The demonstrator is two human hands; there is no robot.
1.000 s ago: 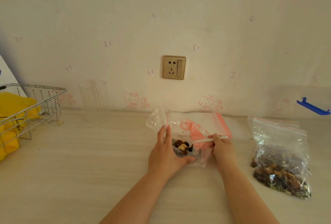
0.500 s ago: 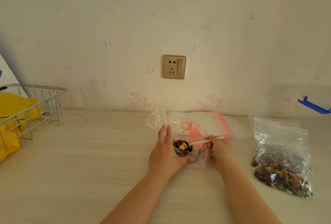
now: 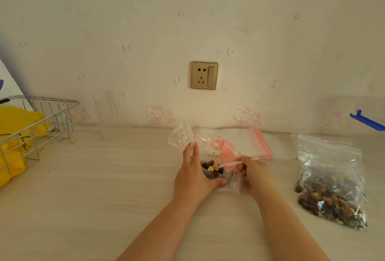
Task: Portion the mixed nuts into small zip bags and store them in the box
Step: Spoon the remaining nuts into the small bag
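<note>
Left hand point(image 3: 192, 175) around crinkly clear small zip bag point(image 3: 183, 137), right hand point(image 3: 255, 172) gripping thin white spoon point(image 3: 233, 163).

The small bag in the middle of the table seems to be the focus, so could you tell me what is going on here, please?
A person is portioning mixed nuts. The left hand holds the small zip bag open on the table, and the right hand grips a white spoon whose tip is inside the bag, over the nuts already there. The large bag of nuts lies to the right, and spare zip bags lie behind the hands. No storage box can be made out with certainty.
</note>
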